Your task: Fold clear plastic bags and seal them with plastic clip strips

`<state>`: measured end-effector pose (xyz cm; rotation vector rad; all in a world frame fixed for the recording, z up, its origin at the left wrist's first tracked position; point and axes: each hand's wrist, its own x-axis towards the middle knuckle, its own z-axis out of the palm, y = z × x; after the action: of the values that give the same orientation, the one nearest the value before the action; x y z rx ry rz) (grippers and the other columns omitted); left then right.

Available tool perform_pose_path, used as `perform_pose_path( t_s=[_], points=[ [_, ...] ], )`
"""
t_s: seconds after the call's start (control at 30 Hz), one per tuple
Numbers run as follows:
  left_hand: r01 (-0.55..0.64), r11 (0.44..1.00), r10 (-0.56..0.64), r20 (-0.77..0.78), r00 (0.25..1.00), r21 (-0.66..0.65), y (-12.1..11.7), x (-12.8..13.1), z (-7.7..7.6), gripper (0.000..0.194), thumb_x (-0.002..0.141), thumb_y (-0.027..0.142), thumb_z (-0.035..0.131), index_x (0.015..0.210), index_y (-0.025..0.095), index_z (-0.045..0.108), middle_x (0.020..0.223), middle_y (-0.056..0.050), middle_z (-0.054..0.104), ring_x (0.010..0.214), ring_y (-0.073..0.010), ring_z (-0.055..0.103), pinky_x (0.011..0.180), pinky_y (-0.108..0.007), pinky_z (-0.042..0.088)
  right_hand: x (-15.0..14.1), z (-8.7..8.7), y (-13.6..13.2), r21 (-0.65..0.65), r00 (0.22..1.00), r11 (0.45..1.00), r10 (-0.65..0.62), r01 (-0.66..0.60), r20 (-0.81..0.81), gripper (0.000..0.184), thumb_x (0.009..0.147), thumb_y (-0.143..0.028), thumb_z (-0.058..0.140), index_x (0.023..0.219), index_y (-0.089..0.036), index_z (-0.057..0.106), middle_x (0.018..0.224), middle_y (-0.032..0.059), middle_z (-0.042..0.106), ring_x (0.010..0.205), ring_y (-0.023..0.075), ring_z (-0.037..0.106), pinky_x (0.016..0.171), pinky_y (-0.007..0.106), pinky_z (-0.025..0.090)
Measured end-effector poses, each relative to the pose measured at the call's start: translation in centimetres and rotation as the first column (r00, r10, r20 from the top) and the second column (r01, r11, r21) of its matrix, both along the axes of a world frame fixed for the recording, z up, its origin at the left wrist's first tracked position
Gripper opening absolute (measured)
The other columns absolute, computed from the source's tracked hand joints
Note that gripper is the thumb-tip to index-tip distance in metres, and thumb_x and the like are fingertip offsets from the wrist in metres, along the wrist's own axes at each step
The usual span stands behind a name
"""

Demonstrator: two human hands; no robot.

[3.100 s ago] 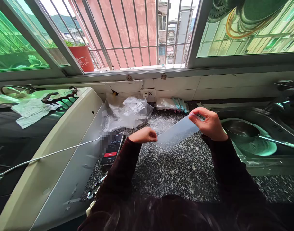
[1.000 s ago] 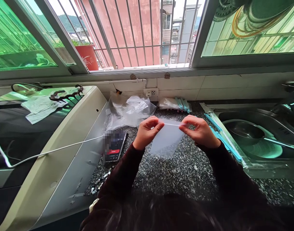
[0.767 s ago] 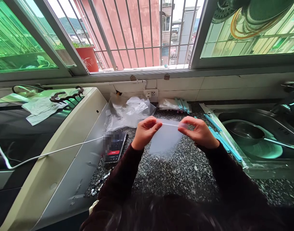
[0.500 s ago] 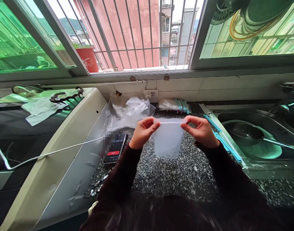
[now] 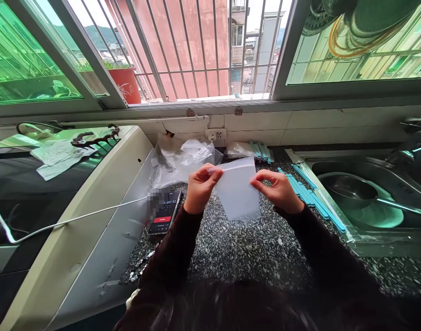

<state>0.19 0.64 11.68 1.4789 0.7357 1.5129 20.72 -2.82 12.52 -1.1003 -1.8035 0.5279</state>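
Note:
A translucent, frosted plastic bag (image 5: 237,193) hangs over the counter, its upper edge tilted up to the right. My left hand (image 5: 200,187) pinches its upper left corner between thumb and forefinger. At the bag's right edge, somewhat below the upper right corner, my right hand (image 5: 277,189) has thumb and forefinger closed; its fingertips meet the bag's edge. Blue flat strips (image 5: 310,197) lie just beyond my right hand, beside the sink. Close to my left wrist, a phone (image 5: 165,212) showing a timer rests on the counter.
Crumpled clear plastic bags (image 5: 186,158) lie at the back, near a wall socket (image 5: 216,134). A packet (image 5: 239,149) with more blue strips (image 5: 261,151) sits beside them. To the right is a sink (image 5: 362,239) holding a pan (image 5: 348,186). A white cable (image 5: 93,211) crosses the appliance at left.
The bag has tilted, its right side rising. My right hand has slid from the top right corner down to the right edge, uncovering more blue strips. My left hand moved slightly left.

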Motion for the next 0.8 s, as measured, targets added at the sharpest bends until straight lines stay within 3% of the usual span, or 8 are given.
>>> perform_pose_path(
  t_s=[0.27,0.53,0.8],
  points=[
    [0.1,0.988,-0.115,-0.13,0.985,-0.12,-0.09,-0.57,0.7,0.025,0.067,0.039,0.07,0.071,0.014,0.067,0.067,-0.001,0.061,0.059,-0.009,0.049,0.056,-0.021,0.04,0.06,-0.02,0.07,0.008,0.999,1.0,0.019,-0.019,0.031,0.021,0.08,-0.033,0.056,0.068,-0.017,0.061,0.071,0.0037,0.065,0.067,0.0138,0.058,0.066,0.029,0.047],
    [-0.104,0.994,0.105,0.078,0.991,-0.021,0.55,-0.68,0.3,0.022,0.065,0.039,0.072,0.065,0.017,0.068,0.061,0.001,0.055,0.056,-0.0076,0.044,0.051,-0.021,0.035,0.01,-0.39,0.35,-0.016,0.993,0.999,0.041,-0.04,0.114,0.022,0.08,-0.034,0.057,0.068,-0.016,0.062,0.07,0.0045,0.065,0.065,0.0136,0.057,0.061,0.028,0.046],
    [-0.159,0.986,0.164,0.172,0.971,-0.039,0.76,-0.84,0.42,0.023,0.062,0.04,0.075,0.065,0.017,0.069,0.061,0.001,0.059,0.052,-0.006,0.044,0.048,-0.02,0.035,0.11,-0.41,0.47,-0.034,0.982,0.996,0.092,-0.087,0.163,0.021,0.08,-0.033,0.056,0.07,-0.016,0.061,0.07,0.0047,0.064,0.065,0.0132,0.056,0.061,0.028,0.045]
  ],
)
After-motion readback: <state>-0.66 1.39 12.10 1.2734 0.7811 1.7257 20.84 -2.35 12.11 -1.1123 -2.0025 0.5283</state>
